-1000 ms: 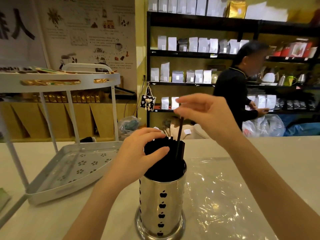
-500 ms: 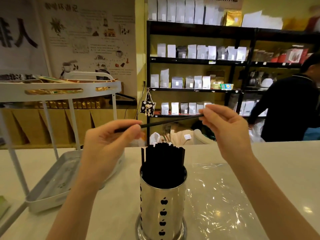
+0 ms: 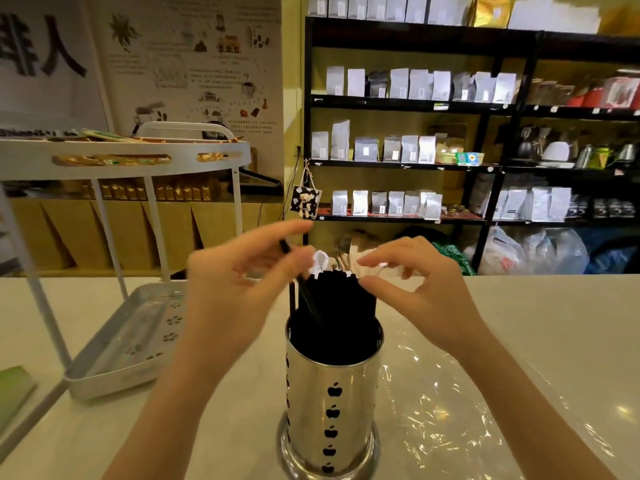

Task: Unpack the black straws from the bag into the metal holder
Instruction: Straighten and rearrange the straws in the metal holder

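Note:
A shiny metal holder [image 3: 334, 393] with apple-shaped cut-outs stands on the counter in front of me, packed with upright black straws [image 3: 337, 299]. My left hand [image 3: 239, 289] pinches one black straw [image 3: 298, 278] that slants down into the holder's left side. Just right of the straw tops hovers my right hand [image 3: 422, 289], fingers curled and apart, holding nothing. The clear plastic bag [image 3: 450, 403] lies flat and crinkled on the counter to the right of the holder.
A white tiered cart [image 3: 117, 348] with a perforated lower tray stands at the left on the counter. Behind the counter are black shelves [image 3: 408, 105] of white pouches and plastic bags on the floor. A green item [image 3: 14, 386] lies at the far left edge.
The straw was held level between both hands. Now my right hand has let go and my left hand has tipped it down into the holder. The person behind the counter has left the view.

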Demonstrator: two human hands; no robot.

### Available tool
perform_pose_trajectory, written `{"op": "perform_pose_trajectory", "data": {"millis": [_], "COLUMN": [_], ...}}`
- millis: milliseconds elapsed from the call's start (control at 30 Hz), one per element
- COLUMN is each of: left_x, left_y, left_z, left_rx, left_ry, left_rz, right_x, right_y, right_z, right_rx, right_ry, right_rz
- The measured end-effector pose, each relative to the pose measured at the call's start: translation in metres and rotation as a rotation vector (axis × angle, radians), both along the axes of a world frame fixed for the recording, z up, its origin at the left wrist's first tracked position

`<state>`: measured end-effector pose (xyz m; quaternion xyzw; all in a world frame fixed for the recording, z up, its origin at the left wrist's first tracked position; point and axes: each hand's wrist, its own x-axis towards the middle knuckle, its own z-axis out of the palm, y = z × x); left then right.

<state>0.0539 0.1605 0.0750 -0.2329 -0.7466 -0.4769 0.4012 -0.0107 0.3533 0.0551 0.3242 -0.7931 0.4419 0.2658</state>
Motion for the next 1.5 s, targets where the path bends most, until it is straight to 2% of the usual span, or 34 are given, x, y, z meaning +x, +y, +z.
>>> {"op": "perform_pose_trajectory", "data": {"millis": [133,300,533,667,867,1000,1167,1333,1433,1500], "left_x": [-0.013,-0.025,-0.033,-0.033,-0.022,-0.017,-0.017,-0.013,-0.007,-0.005], "left_y": [0.015,0.013,0.011,0.008,0.009,0.009,0.006,0.0,-0.01,-0.02], "left_z": [-0.015,-0.028,-0.033,-0.031,-0.02,-0.015,-0.015,-0.011,-0.003,0.001], "left_rx": [-0.225,-0.477,-0.587,-0.532,-0.381,-0.315,-0.273,-0.129,0.06,0.24], "left_ry": [-0.159,-0.091,-0.065,-0.15,-0.236,-0.177,-0.101,-0.036,0.023,0.067], "left_rz": [0.056,0.228,0.281,0.249,0.16,0.091,0.049,0.014,0.059,0.085], "right_x": [-0.01,-0.009,-0.009,-0.005,-0.006,-0.007,-0.009,-0.006,-0.001,0.005], "right_y": [-0.009,-0.008,-0.003,0.001,0.021,0.024,0.017,0.013,0.012,0.013], "right_z": [-0.008,-0.01,-0.002,0.019,0.042,0.036,0.017,0.006,0.002,0.001], "right_rx": [0.195,0.168,0.026,-0.154,-0.712,-0.975,-1.059,-1.072,-0.941,-0.718], "right_ry": [-0.016,-0.031,-0.12,-0.145,-0.008,-0.142,-0.3,-0.431,-0.509,-0.505], "right_rz": [-0.08,-0.033,0.025,0.116,0.01,0.02,0.03,0.134,0.272,0.345]}}
